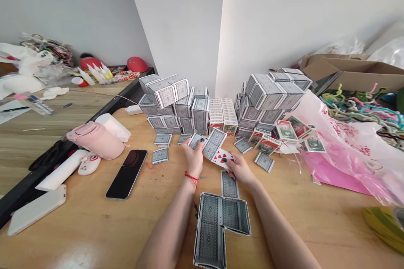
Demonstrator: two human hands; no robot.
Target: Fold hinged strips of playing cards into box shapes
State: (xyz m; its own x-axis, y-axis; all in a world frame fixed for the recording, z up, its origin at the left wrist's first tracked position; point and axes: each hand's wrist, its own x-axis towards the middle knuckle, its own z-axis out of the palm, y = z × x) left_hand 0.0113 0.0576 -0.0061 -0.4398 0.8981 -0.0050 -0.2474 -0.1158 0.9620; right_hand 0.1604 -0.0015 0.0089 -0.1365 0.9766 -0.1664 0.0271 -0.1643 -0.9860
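My left hand (195,157) is closed on a small fan of grey-backed playing cards (213,142); a red string circles its wrist. My right hand (240,169) pinches a face-up card with red hearts (222,158), which touches the fan. Just in front of my arms lies a flat, unfolded shape made of joined grey-backed cards (221,218). Behind my hands stand stacks of cubes built from cards (176,101), with a second pile (271,96) to the right. Loose small decks (160,155) lie on the wooden table (315,218).
A black phone (127,173), a pink bottle (96,140), a white power bank (37,209) and a white roll lie at left. A pink plastic bag (341,155), coloured pipe cleaners (362,109) and cardboard boxes (353,71) sit at right. Red-green card boxes (285,132) lie beside the right pile.
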